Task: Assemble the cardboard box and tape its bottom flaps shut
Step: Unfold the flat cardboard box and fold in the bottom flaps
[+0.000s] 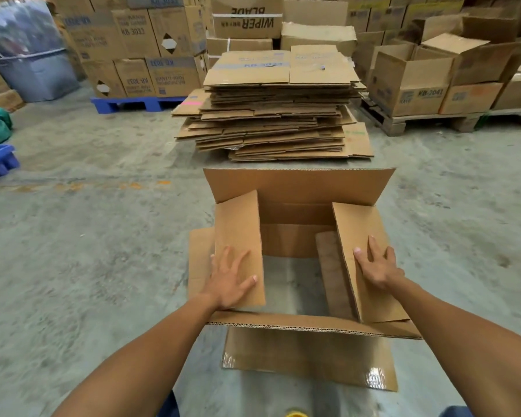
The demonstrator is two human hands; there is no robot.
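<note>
"KB-2041" on open carton [415, 94]

Pictured from above: an open cardboard box [298, 212] on a concrete floor [88, 236], left hand [232, 276] and right hand [376, 266] pressed flat on its two side flaps. Behind, a stack of flattened cartons [277, 115] and pallets of boxes [139, 46].

Warehouse or packing area. Bare concrete floor [97, 236], a tall stack of flattened cartons [278, 115] in the middle. Behind the stack, printed boxes [139, 46] piled on a blue pallet [136, 103]; right of the stack, open boxes [412, 82] on a wooden pallet [418, 121]. Far left of it, a grey bin [33, 70].
</note>
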